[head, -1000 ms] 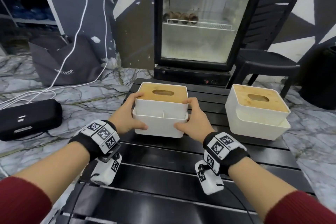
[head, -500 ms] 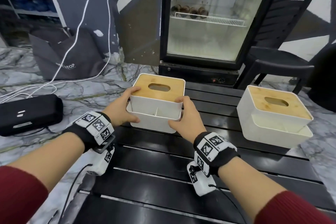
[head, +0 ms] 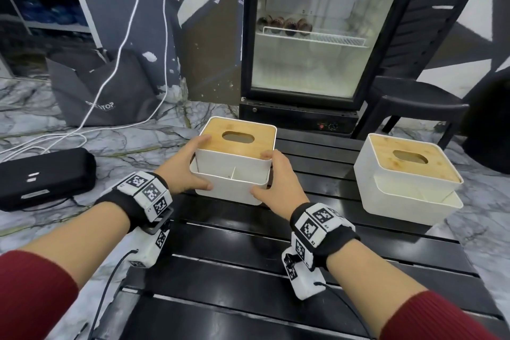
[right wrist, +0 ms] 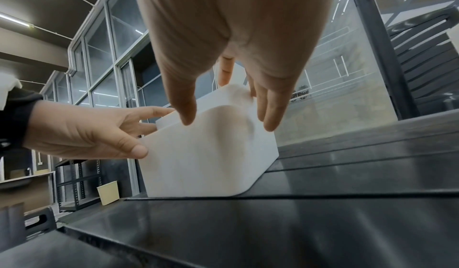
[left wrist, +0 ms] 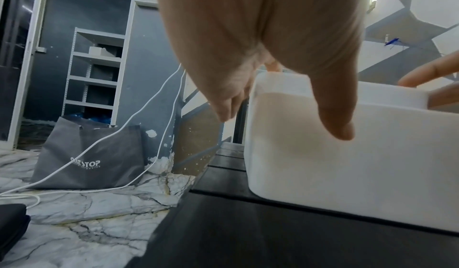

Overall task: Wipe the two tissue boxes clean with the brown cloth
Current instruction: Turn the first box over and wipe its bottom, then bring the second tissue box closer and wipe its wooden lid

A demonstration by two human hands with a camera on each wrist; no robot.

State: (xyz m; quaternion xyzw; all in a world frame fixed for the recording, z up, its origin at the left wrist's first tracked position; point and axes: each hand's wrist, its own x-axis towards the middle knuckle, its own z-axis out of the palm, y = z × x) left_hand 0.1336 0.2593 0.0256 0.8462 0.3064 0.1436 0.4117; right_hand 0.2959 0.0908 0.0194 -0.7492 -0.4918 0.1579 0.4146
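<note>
Both hands hold the nearer white plastic tissue box with a bamboo lid at the far-left corner of the black slatted table. The left hand clasps its nine o'clock side, thumb along the front wall and fingers curled over the lid edge; the right hand clasps the three o'clock side likewise. The second white tissue box with a bamboo lid sits well apart at three o'clock of the first. No brown cloth shows in any view. To do this step well, I would keep the box level, set it squarely on the slats away from the table's edge, then free one hand to fetch the cloth while the other steadies the box.
</note>
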